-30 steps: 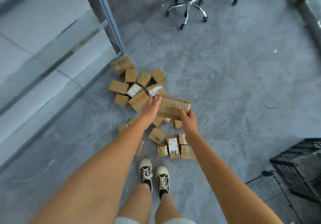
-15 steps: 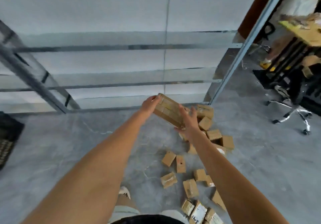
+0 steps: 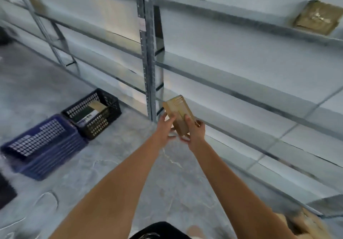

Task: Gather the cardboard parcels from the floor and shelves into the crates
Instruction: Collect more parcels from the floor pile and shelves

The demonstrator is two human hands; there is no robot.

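Parcel (image 3: 179, 115) sits pinched between my left hand (image 3: 165, 125) and right hand (image 3: 195, 130), raised before the shelving (image 3: 148, 53). I carry it level toward the black crate (image 3: 92, 112), lower it inside, then spread 2 hands.

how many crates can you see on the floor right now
2: a black crate by the shelving upright, and a blue crate touching its near side. Dark shapes at the left edge may be more.
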